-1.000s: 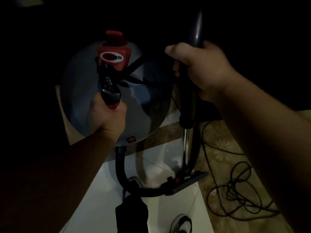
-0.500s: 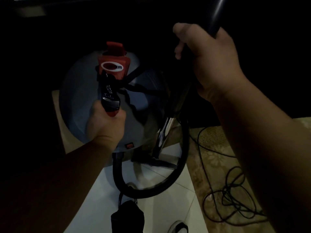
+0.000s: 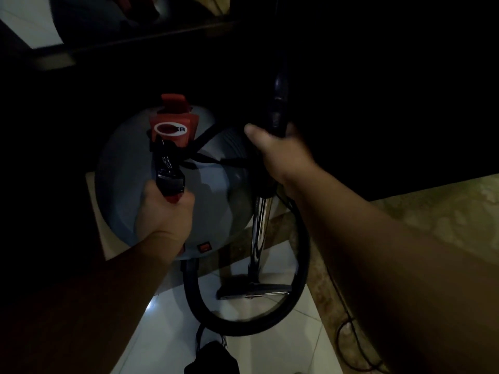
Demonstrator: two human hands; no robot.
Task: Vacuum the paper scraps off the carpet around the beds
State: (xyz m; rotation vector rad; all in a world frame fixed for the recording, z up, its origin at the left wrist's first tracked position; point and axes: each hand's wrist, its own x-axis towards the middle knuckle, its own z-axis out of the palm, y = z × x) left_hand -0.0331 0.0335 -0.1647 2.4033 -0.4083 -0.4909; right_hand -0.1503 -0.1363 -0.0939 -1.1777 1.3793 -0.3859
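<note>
A round grey-blue vacuum cleaner with a red and black carry handle fills the middle of the dim view. My left hand grips the near end of that handle. My right hand grips the dark wand, held nearly upright beside the canister. The wand's chrome tube runs down to the flat floor nozzle, which hangs over white tiles. A black hose loops from the canister's front round to the wand. No paper scraps show.
White floor tiles lie below. A patterned beige carpet runs along the right, with a black power cord trailing on it. A dark object sits at the bottom edge. The left, top and upper right are in deep shadow.
My right hand came down and left with the wand, which swung from tilted to nearly upright. The nozzle now hangs further right. The view has shifted, so less of the coiled cord shows.
</note>
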